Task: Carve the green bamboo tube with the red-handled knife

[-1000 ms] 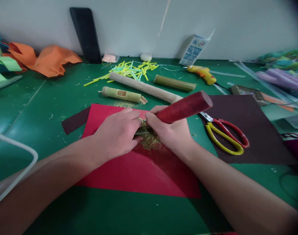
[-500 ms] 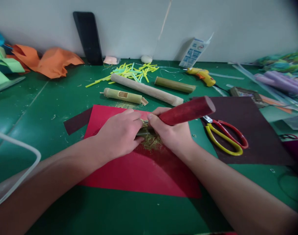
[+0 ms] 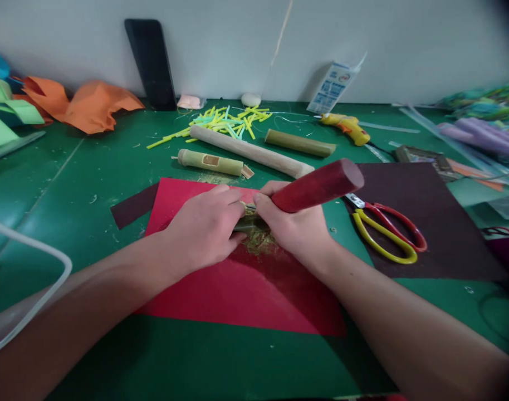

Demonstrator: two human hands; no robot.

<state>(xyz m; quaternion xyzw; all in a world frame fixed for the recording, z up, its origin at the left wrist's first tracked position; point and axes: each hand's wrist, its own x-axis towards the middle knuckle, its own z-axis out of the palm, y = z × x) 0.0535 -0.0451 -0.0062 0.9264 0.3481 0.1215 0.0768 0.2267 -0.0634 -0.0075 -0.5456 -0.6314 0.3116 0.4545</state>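
In my right hand point(image 3: 298, 228) is a carving tool with a thick, round red handle point(image 3: 317, 186), its butt pointing up to the right. Its working end is mostly hidden between my hands. My left hand point(image 3: 206, 225) is closed around a dark green bamboo tube point(image 3: 246, 224), of which only a short stretch shows. Pale shavings point(image 3: 259, 240) are heaped beside the tube on a red sheet of paper point(image 3: 238, 298), which lies under both hands.
Beyond the paper lie a notched bamboo piece point(image 3: 210, 161), a pale wooden stick point(image 3: 250, 150) and another bamboo piece point(image 3: 299, 143). Scissors point(image 3: 388, 231) rest on a dark sheet point(image 3: 442, 223) at right. A yellow glue gun point(image 3: 347, 128) and cut yellow straws point(image 3: 216, 122) are farther back.
The handle's butt swung slightly right and down, then came back left and up. Both hands keep their grip in nearly the same place, and the view shifted a little.
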